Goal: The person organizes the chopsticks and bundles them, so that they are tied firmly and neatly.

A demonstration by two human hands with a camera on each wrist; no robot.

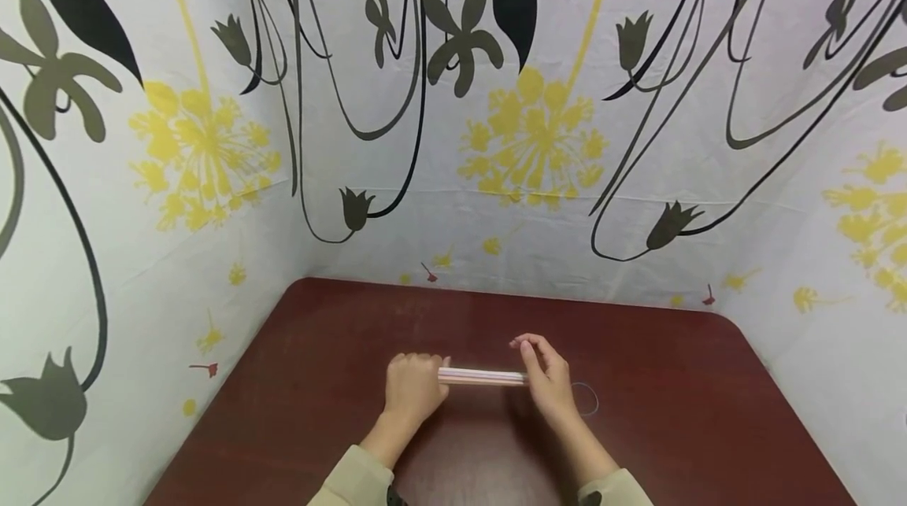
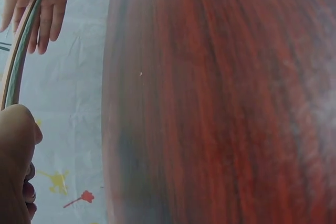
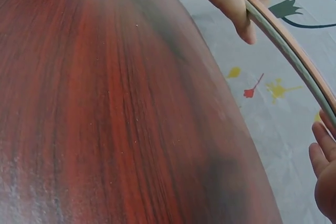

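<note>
My left hand [image 1: 414, 385] grips one end of a bundle of long, thin pastel sticks [image 1: 484, 377], held level above the table. Pink and pale green sticks [image 3: 294, 51] show side by side in the right wrist view. At the bundle's other end is my right hand [image 1: 549, 376], its fingers loosely extended. From the left wrist side, the stick ends meet the palm of that right hand [image 2: 47, 3], and its fingers are not curled round them. A thin bluish loop [image 1: 597, 397] appears just right of the right hand.
The reddish-brown wooden table [image 1: 340, 325] has rounded far corners. White cloth [image 1: 425, 168] printed with flowers and stems hangs behind it and along both sides. Beige sleeves [image 1: 354, 478] cover my forearms.
</note>
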